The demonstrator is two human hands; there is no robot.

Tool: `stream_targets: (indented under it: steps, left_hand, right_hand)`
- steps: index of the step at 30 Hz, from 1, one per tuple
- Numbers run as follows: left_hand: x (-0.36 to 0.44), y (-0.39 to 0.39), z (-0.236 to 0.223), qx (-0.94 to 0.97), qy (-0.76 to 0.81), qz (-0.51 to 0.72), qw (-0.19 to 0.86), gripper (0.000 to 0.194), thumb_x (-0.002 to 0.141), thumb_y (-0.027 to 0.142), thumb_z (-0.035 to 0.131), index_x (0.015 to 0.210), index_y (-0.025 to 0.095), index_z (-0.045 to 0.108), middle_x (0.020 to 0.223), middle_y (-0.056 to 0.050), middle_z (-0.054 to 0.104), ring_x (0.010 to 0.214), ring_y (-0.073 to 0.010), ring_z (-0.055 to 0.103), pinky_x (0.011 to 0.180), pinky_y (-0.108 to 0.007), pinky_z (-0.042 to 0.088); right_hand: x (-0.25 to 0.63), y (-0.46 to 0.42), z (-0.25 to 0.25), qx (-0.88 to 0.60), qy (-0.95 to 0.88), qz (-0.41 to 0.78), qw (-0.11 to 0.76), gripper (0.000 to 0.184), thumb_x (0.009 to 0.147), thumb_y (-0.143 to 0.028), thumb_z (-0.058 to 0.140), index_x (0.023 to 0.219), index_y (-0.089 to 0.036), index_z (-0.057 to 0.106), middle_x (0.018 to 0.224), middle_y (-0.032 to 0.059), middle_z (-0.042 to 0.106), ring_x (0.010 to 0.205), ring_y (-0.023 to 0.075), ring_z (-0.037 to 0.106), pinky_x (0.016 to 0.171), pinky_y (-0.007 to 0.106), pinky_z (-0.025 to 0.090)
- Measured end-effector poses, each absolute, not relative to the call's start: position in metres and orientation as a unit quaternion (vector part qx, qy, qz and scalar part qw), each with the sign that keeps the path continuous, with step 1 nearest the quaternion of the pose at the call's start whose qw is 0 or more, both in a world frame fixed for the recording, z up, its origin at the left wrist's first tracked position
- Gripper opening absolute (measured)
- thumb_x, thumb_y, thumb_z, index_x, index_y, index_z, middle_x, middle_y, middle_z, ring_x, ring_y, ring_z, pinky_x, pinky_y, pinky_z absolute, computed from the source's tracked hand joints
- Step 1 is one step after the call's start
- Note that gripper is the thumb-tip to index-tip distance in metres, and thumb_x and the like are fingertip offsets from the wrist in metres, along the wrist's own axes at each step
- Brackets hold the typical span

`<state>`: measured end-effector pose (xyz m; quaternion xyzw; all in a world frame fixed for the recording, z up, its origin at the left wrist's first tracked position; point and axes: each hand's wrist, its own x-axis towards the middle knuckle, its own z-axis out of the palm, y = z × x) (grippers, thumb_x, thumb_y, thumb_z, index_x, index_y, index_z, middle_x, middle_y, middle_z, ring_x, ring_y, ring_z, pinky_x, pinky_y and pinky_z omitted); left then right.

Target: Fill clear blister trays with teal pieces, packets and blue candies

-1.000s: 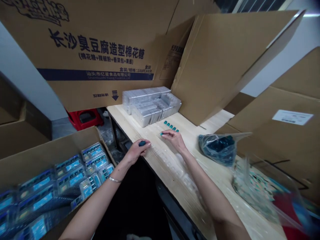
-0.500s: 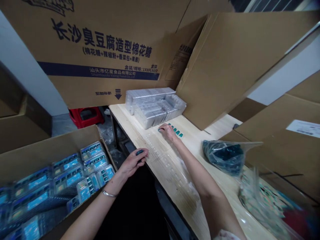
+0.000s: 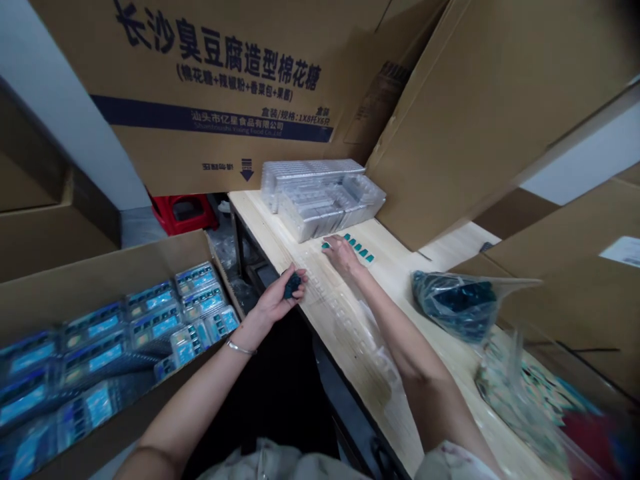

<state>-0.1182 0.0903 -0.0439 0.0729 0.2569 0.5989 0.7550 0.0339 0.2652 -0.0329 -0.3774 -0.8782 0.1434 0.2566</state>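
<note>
Printed carton: the big brown cardboard panel with dark blue lettering [image 3: 210,153] is rising behind the work area, seemingly screening its far side.
Surface: the pale wooden surface [image 3: 395,287] is carrying the loose things within arm's reach.
Open carton: the deep brown cardboard box [image 3: 155,257] is sitting beside the left arm, holding blue-labelled clear packs [image 3: 157,320] in close rows, probably to save room.
Trays: the nested clear plastic trays [image 3: 320,213] are standing packed together at the far end, likely for compactness.
Bag: the clear plastic bag of dark teal pieces [image 3: 450,300] is lying beyond the right forearm, containing its loose contents.
Left hand: the left hand [image 3: 273,303] is cupping a dark teal clump [image 3: 293,285], palm upward, apparently as a handy supply.
Right hand: the right hand [image 3: 343,255] is narrowing its fingertips around a small teal piece [image 3: 325,245], a pinch suiting its size.
Row: small teal pieces [image 3: 358,247] are lying in a slanting line just beside the right hand, spaced apart.
</note>
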Motion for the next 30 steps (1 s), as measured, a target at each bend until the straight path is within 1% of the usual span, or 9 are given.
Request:
stream_targets:
  steps: [2, 4, 7, 11, 14, 19, 22, 27, 30]
  left_hand:
    - [-0.119, 0.091, -0.041, 0.072, 0.253, 0.598, 0.757, 0.03, 0.079, 0.039, 0.058, 0.087, 0.01, 0.061, 0.082, -0.009, 0.06, 0.056, -0.0053, 0.047, 0.04, -0.014, 0.033]
    - [-0.12, 0.091, -0.04, 0.08, 0.257, 0.595, 0.757, 0.033, 0.079, 0.041, 0.056, 0.086, 0.009, 0.06, 0.084, -0.011, 0.061, 0.055, -0.0056, 0.048, 0.039, -0.015, 0.032]
    - [-0.115, 0.091, -0.04, 0.094, 0.281, 0.605, 0.739, 0.032, 0.077, 0.043, 0.058, 0.08, 0.011, 0.058, 0.075, -0.007, 0.06, 0.053, -0.0066, 0.05, 0.037, -0.015, 0.03]
    - [-0.103, 0.095, -0.037, 0.121, 0.316, 0.597, 0.728, 0.033, 0.072, 0.045, 0.062, 0.076, 0.013, 0.056, 0.062, -0.001, 0.055, 0.049, -0.0075, 0.052, 0.036, -0.015, 0.03]
    - [-0.098, 0.097, -0.032, 0.139, 0.326, 0.588, 0.727, 0.035, 0.072, 0.047, 0.062, 0.075, 0.013, 0.056, 0.06, 0.0, 0.053, 0.049, -0.0077, 0.052, 0.036, -0.015, 0.031]
    - [-0.099, 0.094, -0.024, 0.251, 0.338, 0.608, 0.672, 0.037, 0.067, 0.04, 0.069, 0.09, 0.013, 0.061, 0.08, -0.003, 0.059, 0.053, -0.0035, 0.048, 0.038, -0.013, 0.027]
    - [-0.096, 0.095, -0.023, 0.319, 0.355, 0.602, 0.64, 0.043, 0.065, 0.041, 0.069, 0.095, 0.012, 0.062, 0.089, -0.006, 0.06, 0.053, -0.0024, 0.044, 0.041, -0.013, 0.028]
    - [-0.085, 0.109, -0.024, 0.404, 0.448, 0.609, 0.515, 0.049, 0.068, 0.042, 0.066, 0.107, 0.013, 0.059, 0.069, 0.0, 0.058, 0.046, -0.0041, 0.042, 0.042, -0.018, 0.031]
    - [-0.082, 0.117, -0.023, 0.465, 0.498, 0.59, 0.433, 0.042, 0.069, 0.041, 0.064, 0.101, 0.014, 0.062, 0.058, 0.003, 0.053, 0.041, -0.0045, 0.039, 0.042, -0.019, 0.031]
  right_hand:
    - [0.032, 0.244, -0.02, -0.362, -0.872, 0.167, 0.285, 0.017, 0.075, -0.022, 0.057, 0.088, -0.016, 0.066, 0.089, 0.0093, 0.064, 0.081, 0.0188, 0.055, 0.076, 0.031, 0.042]
    - [0.03, 0.217, -0.008, -0.333, -0.867, 0.225, 0.295, 0.015, 0.078, -0.026, 0.056, 0.08, -0.017, 0.067, 0.08, 0.0067, 0.064, 0.073, 0.0168, 0.056, 0.069, 0.029, 0.043]
    - [0.024, 0.178, 0.002, -0.294, -0.866, 0.29, 0.281, 0.015, 0.076, -0.03, 0.059, 0.078, -0.018, 0.068, 0.078, 0.0048, 0.063, 0.068, 0.0144, 0.055, 0.064, 0.026, 0.044]
    - [0.02, 0.154, 0.002, -0.302, -0.872, 0.279, 0.266, 0.011, 0.07, -0.024, 0.064, 0.078, -0.017, 0.068, 0.075, 0.0037, 0.06, 0.067, 0.013, 0.054, 0.063, 0.026, 0.044]
    - [0.024, 0.155, 0.0, -0.345, -0.836, 0.319, 0.282, 0.011, 0.067, -0.023, 0.064, 0.076, -0.017, 0.066, 0.07, 0.0011, 0.059, 0.062, 0.0114, 0.053, 0.061, 0.025, 0.044]
    - [0.037, 0.16, 0.005, -0.364, -0.686, 0.512, 0.367, 0.027, 0.062, -0.03, 0.07, 0.083, -0.017, 0.061, 0.072, 0.0002, 0.063, 0.064, 0.012, 0.058, 0.065, 0.027, 0.048]
    - [0.042, 0.159, 0.008, -0.351, -0.627, 0.575, 0.392, 0.033, 0.059, -0.031, 0.073, 0.086, -0.016, 0.062, 0.074, 0.0007, 0.065, 0.065, 0.0122, 0.061, 0.069, 0.029, 0.049]
    - [0.049, 0.16, 0.007, -0.379, -0.572, 0.584, 0.434, 0.032, 0.057, -0.033, 0.075, 0.082, -0.015, 0.065, 0.076, 0.0016, 0.065, 0.066, 0.0119, 0.061, 0.072, 0.029, 0.05]
    - [0.055, 0.16, 0.007, -0.375, -0.571, 0.59, 0.431, 0.032, 0.058, -0.033, 0.074, 0.083, -0.015, 0.065, 0.079, 0.0032, 0.066, 0.067, 0.0128, 0.062, 0.076, 0.031, 0.05]
